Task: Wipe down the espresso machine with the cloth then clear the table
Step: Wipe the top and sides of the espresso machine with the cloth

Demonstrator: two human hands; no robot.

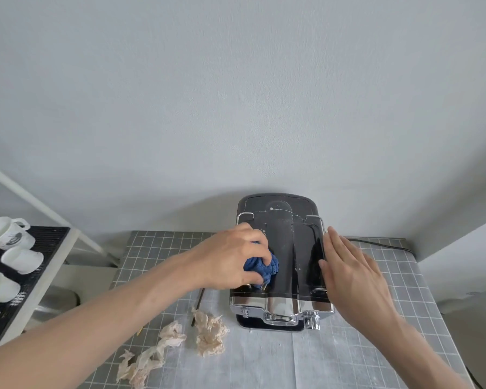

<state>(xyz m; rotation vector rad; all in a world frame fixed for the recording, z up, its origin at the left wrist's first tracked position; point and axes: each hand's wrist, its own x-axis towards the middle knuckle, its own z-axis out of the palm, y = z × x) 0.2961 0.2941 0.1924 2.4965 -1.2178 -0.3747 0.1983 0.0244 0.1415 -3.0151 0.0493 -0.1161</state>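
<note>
A black espresso machine [286, 248] with a chrome front stands on the grey grid-patterned table [163, 248], against the wall. My left hand [230, 256] grips a bunched blue cloth [264, 266] and holds it on the left part of the machine's glossy top. My right hand [351, 273] lies flat with straight fingers against the machine's right edge. Two crumpled beige paper napkins [208, 331] [149, 357] lie on the table in front and to the left of the machine.
A thin dark stick [198, 304] lies on the table by the machine's left side. A side rack at left holds white cups [7, 234] on a black mat [0, 313]. A dark cable [382, 244] runs behind the machine at right.
</note>
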